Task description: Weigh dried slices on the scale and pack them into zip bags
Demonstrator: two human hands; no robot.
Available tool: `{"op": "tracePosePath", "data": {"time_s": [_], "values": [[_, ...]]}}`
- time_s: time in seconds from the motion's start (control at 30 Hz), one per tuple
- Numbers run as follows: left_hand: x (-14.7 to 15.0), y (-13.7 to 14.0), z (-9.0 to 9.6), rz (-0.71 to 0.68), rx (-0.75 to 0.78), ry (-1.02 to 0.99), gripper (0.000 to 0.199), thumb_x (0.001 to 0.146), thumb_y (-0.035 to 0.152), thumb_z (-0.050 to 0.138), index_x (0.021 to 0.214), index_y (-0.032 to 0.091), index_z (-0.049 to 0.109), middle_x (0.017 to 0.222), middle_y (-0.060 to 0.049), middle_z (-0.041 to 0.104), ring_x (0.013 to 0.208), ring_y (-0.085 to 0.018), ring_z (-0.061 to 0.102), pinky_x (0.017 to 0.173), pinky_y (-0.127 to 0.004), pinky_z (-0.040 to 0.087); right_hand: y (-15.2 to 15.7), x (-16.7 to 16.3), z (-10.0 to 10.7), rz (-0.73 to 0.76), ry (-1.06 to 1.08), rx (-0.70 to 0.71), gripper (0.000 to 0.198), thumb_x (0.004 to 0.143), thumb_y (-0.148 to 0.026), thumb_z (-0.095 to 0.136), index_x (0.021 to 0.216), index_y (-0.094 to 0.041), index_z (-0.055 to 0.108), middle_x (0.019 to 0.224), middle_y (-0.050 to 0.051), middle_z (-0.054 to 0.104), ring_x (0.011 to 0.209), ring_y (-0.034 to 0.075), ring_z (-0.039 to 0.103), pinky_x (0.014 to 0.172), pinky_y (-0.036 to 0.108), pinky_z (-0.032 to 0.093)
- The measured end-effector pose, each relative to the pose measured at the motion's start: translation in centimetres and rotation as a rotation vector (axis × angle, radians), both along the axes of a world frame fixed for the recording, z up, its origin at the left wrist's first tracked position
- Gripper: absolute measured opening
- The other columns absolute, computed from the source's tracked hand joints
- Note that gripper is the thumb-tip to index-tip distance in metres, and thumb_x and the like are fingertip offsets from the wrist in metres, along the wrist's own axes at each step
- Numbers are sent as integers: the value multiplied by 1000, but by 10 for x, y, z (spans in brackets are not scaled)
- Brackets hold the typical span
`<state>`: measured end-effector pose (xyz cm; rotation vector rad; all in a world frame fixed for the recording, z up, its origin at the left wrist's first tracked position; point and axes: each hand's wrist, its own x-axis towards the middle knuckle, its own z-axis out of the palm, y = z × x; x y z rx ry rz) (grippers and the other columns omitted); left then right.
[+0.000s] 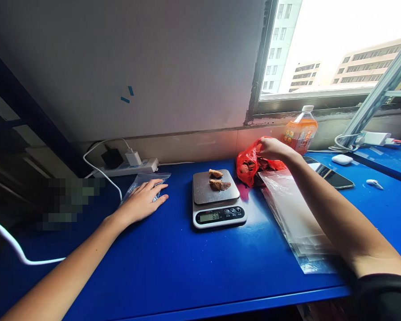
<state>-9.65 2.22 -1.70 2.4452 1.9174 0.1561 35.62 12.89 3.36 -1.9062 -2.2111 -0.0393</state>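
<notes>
My left hand [143, 200] lies with its fingers spread on a small clear plastic bag [160, 177] to the left of the scale. A white digital kitchen scale [219, 220] with a metal plate stands in the middle, and its display appears to read 6.6. Two brown, rough dried pieces lie on the plate, a larger piece [219, 185] in front of a smaller piece [215, 173]. My right hand [270, 148] reaches into the mouth of a red plastic bag [246, 154] behind and right of the scale. Dark reddish-brown pieces show inside that bag. My right fingertips are hidden there.
Flat clear plastic bags [294, 214] lie beneath my right forearm. Beyond them are a phone [334, 174], an earbud case [342, 159], an earbud [374, 183] and an orange drink bottle [300, 131]. A power strip [147, 166] with cables sits at the back left of the blue table [187, 276].
</notes>
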Motion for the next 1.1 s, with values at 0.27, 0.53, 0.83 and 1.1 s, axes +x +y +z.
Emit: {"op": "tracePosePath", "data": {"time_s": [0.27,0.53,0.83,1.1], "values": [[0,-2,0,2,2,4,59,92,57,36,140,27,54,154,-5,41,140,-33,39,114,-51,34,-6,-20,-14,67,23,-94,17,77,-20,59,87,-13,70,80,7,69,68,16,59,57,25,38],[-1,2,-2,-5,22,10,58,91,57,37,138,27,55,153,-7,43,137,-35,43,111,-54,37,-4,-18,-20,80,62,-90,9,69,-9,57,69,-14,64,67,6,62,61,16,53,54,27,35],[-3,1,-3,-18,46,0,55,91,55,40,135,28,58,151,-8,46,135,-35,46,110,-54,38,-25,-10,20,186,267,-198,35,72,-17,61,106,-17,69,93,5,73,73,16,65,60,23,47],[-3,1,-4,-21,39,-7,56,92,56,39,137,27,57,152,-7,45,136,-34,45,111,-52,37,-63,-30,62,339,381,-194,29,71,-20,68,101,-22,70,100,5,71,85,20,67,71,31,52]]}}
